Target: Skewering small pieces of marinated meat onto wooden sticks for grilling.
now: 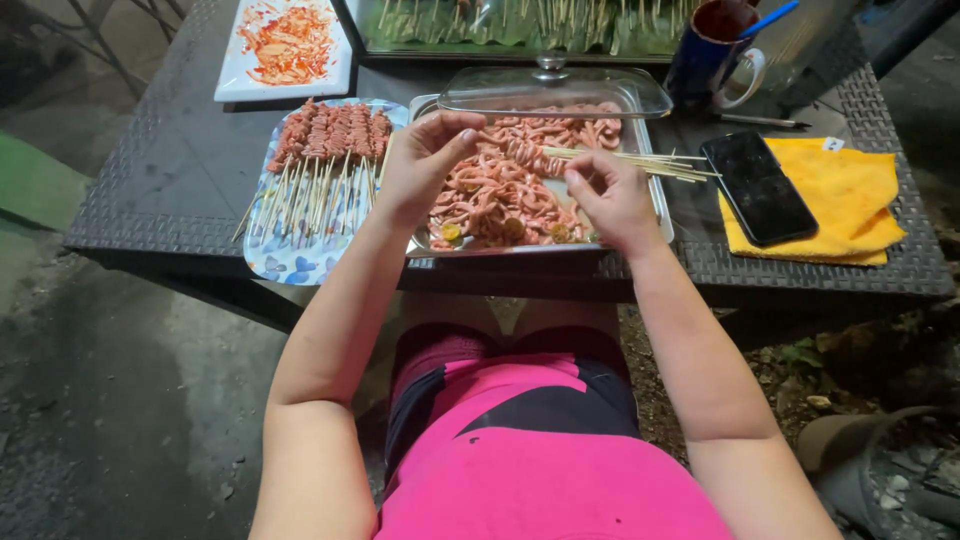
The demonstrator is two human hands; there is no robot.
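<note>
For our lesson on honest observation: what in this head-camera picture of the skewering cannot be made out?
- Left hand: its pinch faces away, contents hidden.
- Right hand: what its fingertips pinch is too small.
- Top tray: cut by the upper edge.
- Mug: contents hidden, top cropped.
- Phone: screen dark.

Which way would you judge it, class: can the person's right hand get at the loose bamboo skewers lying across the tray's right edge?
Probably yes. The right hand hovers over the steel tray just left of the loose skewers, with nothing between them; the glass lid sits further back.
</note>
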